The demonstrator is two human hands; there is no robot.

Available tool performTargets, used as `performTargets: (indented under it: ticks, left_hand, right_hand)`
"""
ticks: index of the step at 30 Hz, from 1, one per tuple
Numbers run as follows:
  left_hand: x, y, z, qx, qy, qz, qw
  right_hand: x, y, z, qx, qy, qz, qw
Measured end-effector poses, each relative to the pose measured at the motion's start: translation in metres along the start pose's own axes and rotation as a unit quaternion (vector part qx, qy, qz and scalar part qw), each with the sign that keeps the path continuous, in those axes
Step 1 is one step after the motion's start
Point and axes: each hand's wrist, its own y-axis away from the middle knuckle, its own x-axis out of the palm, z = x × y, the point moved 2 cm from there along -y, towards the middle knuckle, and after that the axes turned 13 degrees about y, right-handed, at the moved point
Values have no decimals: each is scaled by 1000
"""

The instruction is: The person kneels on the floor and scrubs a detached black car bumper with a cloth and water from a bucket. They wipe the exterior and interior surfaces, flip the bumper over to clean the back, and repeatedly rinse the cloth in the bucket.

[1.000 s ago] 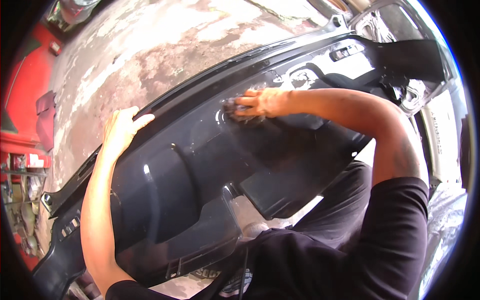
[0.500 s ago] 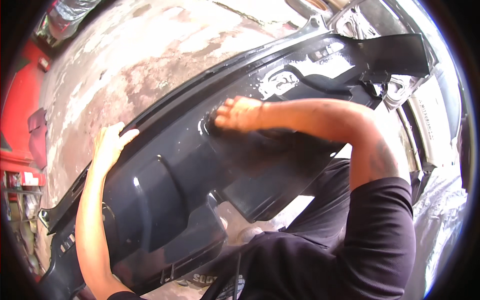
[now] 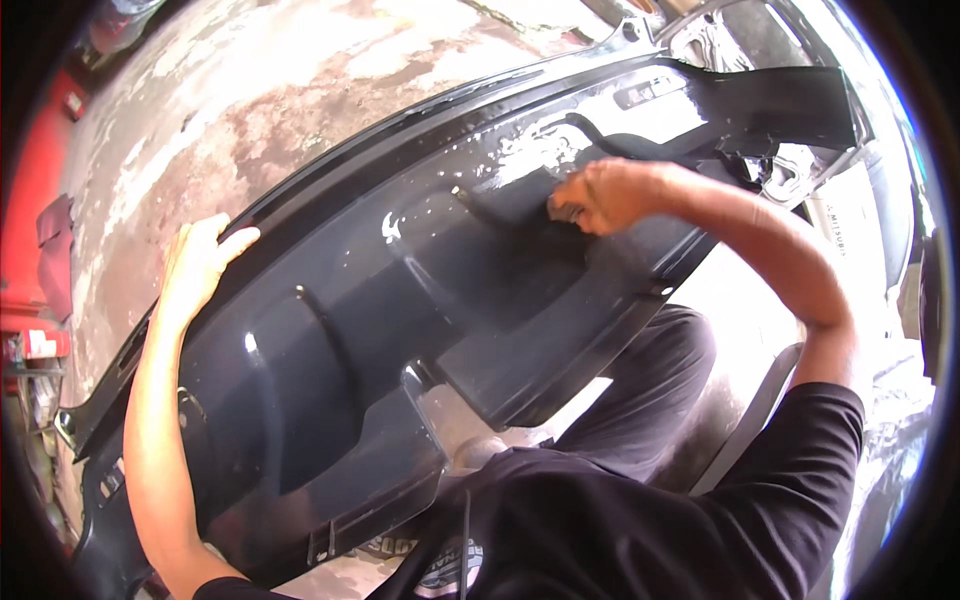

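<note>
A long black car bumper (image 3: 400, 320), wet and glossy, lies slantwise across my lap. My left hand (image 3: 195, 265) is closed over its far edge on the left, thumb on the near side. Over the right half of the bumper's surface, my right hand (image 3: 600, 197) is bent into a grip. A small greyish thing shows under its fingers, too hidden to name. White froth or wet glare (image 3: 535, 148) covers the surface beyond that hand, and droplets are scattered to its left.
Stained concrete floor (image 3: 300, 110) stretches beyond the bumper. Red metalwork (image 3: 40, 190) and a red-and-white can (image 3: 42, 344) stand at the far left. A car body part (image 3: 850, 230) and crinkled silver sheeting (image 3: 895, 420) are at the right. My bent knee (image 3: 670, 350) is under the bumper.
My right hand has moved to the right along the bumper, baring a wet patch where it was. My left hand keeps its hold on the edge. The view has shifted slightly.
</note>
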Motion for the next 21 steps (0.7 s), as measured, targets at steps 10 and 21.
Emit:
performTargets:
  ticks: [10, 21]
  left_hand:
    - [2, -1, 10, 2, -23, -15, 1000]
    - [4, 2, 6, 53, -53, -43, 996]
  right_hand:
    - [20, -102, -90, -13, 87, -136, 987]
    - [38, -75, -181, 461, -230, -491, 702]
